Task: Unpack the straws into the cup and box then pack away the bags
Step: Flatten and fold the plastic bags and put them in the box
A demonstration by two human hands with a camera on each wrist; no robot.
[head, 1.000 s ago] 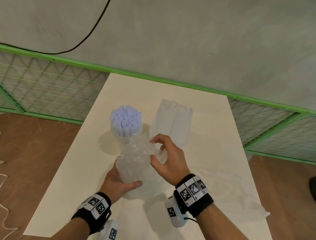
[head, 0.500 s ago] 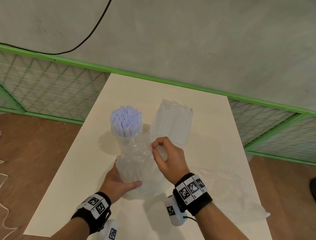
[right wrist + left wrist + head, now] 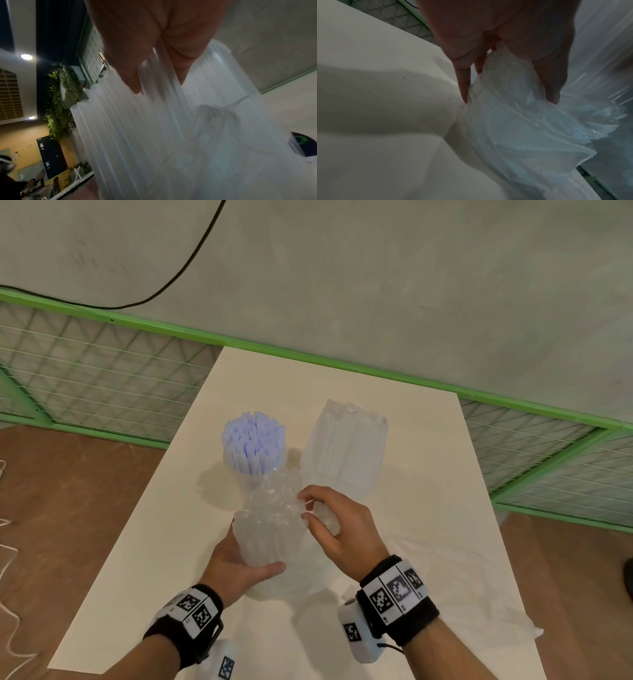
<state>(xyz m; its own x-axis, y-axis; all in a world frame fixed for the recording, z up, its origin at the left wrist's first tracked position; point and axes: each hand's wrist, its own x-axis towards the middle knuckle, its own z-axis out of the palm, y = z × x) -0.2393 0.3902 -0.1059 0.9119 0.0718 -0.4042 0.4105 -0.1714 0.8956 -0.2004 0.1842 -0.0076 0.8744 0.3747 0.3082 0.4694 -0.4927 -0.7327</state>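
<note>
A clear bag of clear straws [image 3: 270, 537] stands upright on the white table [image 3: 164, 559]. My left hand [image 3: 255, 563] grips its lower part, thumb in front and fingers behind; in the left wrist view the left hand [image 3: 508, 93] clasps the crinkled plastic of the bag [image 3: 522, 128]. My right hand [image 3: 305, 507] pinches the bag's crumpled top between thumb and index finger. The right wrist view shows the right hand [image 3: 157, 82] on the clear straws [image 3: 137, 128]. Behind stand a cup of purple straws [image 3: 253, 445] and a clear box [image 3: 344, 451] holding clear straws.
An empty clear plastic bag [image 3: 462, 594] lies flat on the table's right side, near the right edge. A green railing with wire mesh [image 3: 102, 378] runs behind the table. Brown floor lies on both sides.
My right hand's fingers have shifted slightly on the crumpled bag top, first curling in, then easing. The left hand and the bag have stayed in place.
</note>
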